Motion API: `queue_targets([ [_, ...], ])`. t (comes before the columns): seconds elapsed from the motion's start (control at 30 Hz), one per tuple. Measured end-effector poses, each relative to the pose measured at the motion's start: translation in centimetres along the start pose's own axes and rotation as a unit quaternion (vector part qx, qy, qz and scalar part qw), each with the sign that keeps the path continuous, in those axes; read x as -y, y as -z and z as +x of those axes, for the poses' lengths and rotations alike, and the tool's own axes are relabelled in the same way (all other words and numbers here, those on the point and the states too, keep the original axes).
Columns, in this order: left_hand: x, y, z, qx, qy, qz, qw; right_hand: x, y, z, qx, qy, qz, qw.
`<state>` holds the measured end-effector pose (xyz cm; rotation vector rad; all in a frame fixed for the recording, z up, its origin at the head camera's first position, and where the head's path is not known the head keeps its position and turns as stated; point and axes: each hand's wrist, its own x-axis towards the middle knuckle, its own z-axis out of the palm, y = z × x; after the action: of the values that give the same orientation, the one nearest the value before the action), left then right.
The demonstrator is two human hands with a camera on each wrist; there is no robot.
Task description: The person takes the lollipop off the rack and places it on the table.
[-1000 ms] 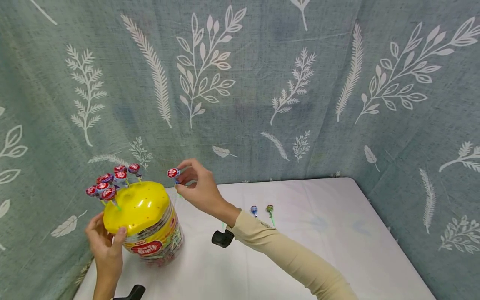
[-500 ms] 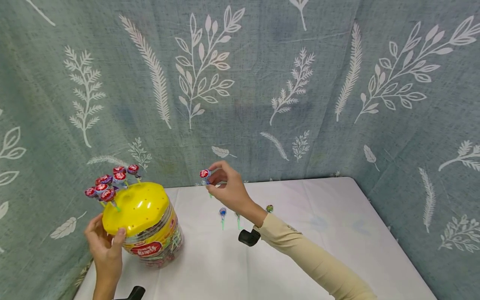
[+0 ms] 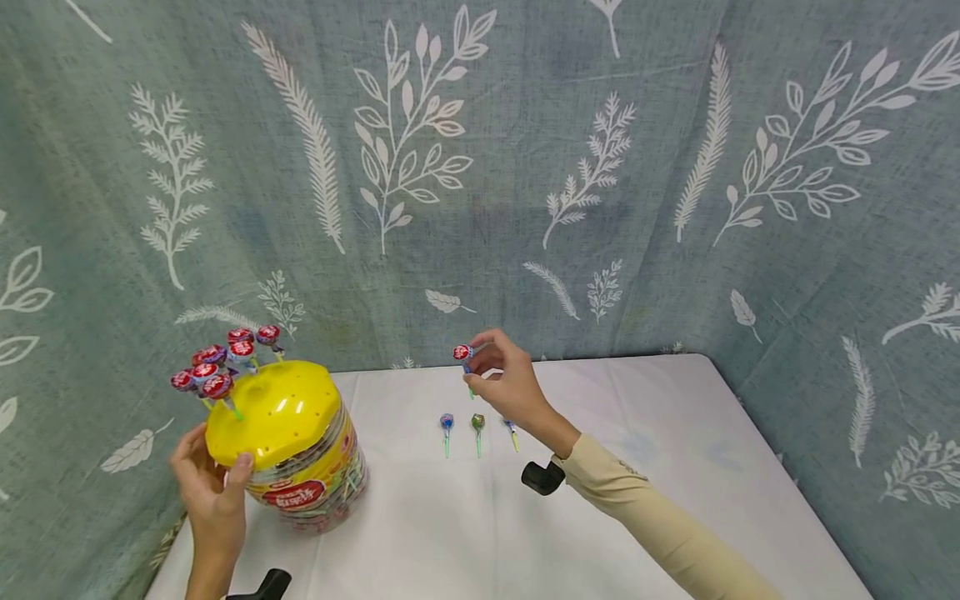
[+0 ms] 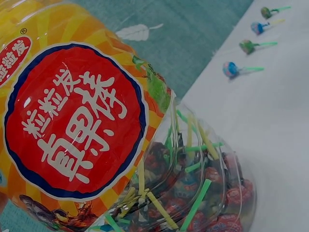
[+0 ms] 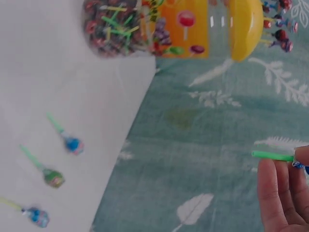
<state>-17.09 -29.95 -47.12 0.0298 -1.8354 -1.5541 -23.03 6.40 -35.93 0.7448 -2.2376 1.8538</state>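
Observation:
My left hand (image 3: 213, 496) grips the clear plastic candy jar (image 3: 348, 467) from the left, thumb on the near side just under its yellow lid (image 3: 285, 408). Several red-and-purple lollipops (image 3: 217, 386) stand upright in small holes at the lid's left part. Raised above the back of the table, my right hand (image 3: 517, 387) pinches a lollipop (image 3: 462, 353) with a red-and-blue wrapper. Its green stick (image 5: 273, 156) points out past the fingers in the right wrist view. Through the jar's wall in the left wrist view, more lollipops (image 4: 193, 193) show inside.
On the white table (image 3: 600, 517) a blue lollipop (image 3: 447, 422), a green lollipop (image 3: 478, 422) and another blue lollipop (image 3: 511, 427) lie in a row. Another green lollipop (image 4: 266, 12) shows at the row's far end in the left wrist view. A leaf-patterned curtain (image 3: 480, 208) stands behind.
My right hand has moved to the right with the pinched lollipop, away from the jar to above the row on the table. The left hand and the jar stay put.

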Motion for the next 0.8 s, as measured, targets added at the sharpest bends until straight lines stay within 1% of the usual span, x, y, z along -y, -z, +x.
queue_targets([
  [0.17, -0.1, 0.1, 0.0, -0.001, -0.003, -0.008, 1.0000, -1.2, 1.1, -0.8, -0.003, -0.025, -0.019, 0.999],
  [0.3, -0.1, 0.3, 0.1, 0.002, 0.000, -0.014, 0.9999, -2.3, 1.8, -1.5, -0.006, -0.035, -0.045, 0.998],
  [0.5, -0.2, 0.3, 0.1, 0.007, -0.001, -0.003, 1.0000, -4.4, 3.1, -2.5, -0.027, -0.052, -0.068, 0.996],
  [0.6, -0.3, 0.3, 0.1, 0.006, 0.001, -0.008, 1.0000, -6.4, 3.8, -3.0, -0.042, -0.064, -0.075, 0.994],
  [0.77, -0.2, 0.3, 0.1, 0.002, 0.008, -0.028, 0.9996, -10.2, 5.0, -3.9, -0.069, -0.109, -0.089, 0.988],
  [0.8, -0.2, 0.3, 0.1, 0.002, 0.009, -0.030, 0.9995, -10.7, 5.2, -4.1, -0.074, -0.117, -0.091, 0.986],
])
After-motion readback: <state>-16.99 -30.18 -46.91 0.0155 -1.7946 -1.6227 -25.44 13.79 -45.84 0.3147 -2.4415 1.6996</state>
